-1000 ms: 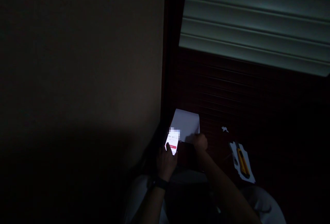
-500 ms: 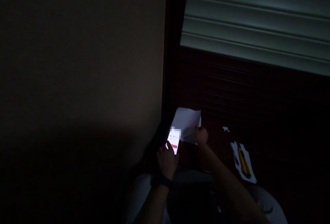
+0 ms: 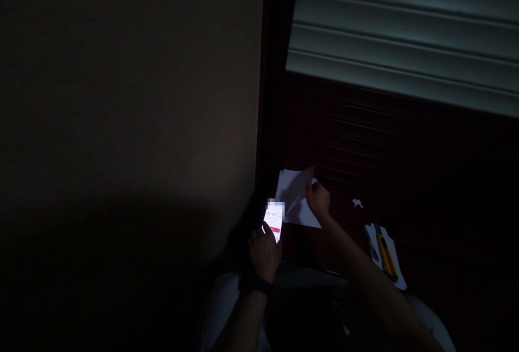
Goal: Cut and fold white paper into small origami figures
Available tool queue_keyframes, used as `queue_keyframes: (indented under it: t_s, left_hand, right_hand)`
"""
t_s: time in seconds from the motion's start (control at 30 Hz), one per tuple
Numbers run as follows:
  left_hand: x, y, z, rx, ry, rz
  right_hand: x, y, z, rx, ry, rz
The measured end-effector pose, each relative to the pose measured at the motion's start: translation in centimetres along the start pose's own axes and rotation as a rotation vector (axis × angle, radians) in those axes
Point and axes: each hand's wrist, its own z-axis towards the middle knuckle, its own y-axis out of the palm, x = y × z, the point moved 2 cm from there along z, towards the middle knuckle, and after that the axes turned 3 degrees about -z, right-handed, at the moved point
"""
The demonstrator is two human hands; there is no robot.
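Head view: nearest, pale-clothed legs [image 3: 221,303] are seen at the lower edge, and a dark wristband [image 3: 261,285] is worn on the left arm. Beyond it, the left hand [image 3: 265,254] is laid over the lower end of a lit phone [image 3: 272,227], one finger across the screen; whether the phone is clasped or merely pressed down cannot be told. Its upper end is set at the lower left corner of some white paper sheets [image 3: 308,218], perhaps so that they are steadied and lit by the screen. By the right hand [image 3: 319,199], the top sheet [image 3: 298,185] is pinched at its right side and held curled up, apparently so that the layer beneath is bared. To the right, a yellow cutter [image 3: 386,257] is rested on a paper piece [image 3: 398,263], likely placed there within reach; a small white scrap [image 3: 357,203] is seen farther off on the dark surface [image 3: 340,206]. Beyond, a pale slatted panel [image 3: 405,27] is seen at upper right, and a plain wall [image 3: 162,98] is shrouded in shadow.
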Motion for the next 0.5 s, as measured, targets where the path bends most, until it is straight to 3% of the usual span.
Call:
queue_keyframes:
  t_s: [0.17,0.27,0.4,0.5]
  left_hand:
    - [-0.1,0.1,0.1,-0.014,0.008,-0.001]
    - [-0.1,0.1,0.1,0.003,0.023,0.006]
    - [-0.1,-0.1,0.0,-0.012,0.019,-0.013]
    - [-0.1,-0.5,0.0,0.002,-0.005,-0.065]
  right_hand:
    - [-0.2,-1.7,1.2,0.115,0.012,0.116]
    - [1.0,-3.0,2.1,0.179,0.040,0.219]
    - [5.2,-4.1,2.3,0.252,0.150,0.399]
    - [9.4,-3.4,-0.2,0.236,0.265,0.537]
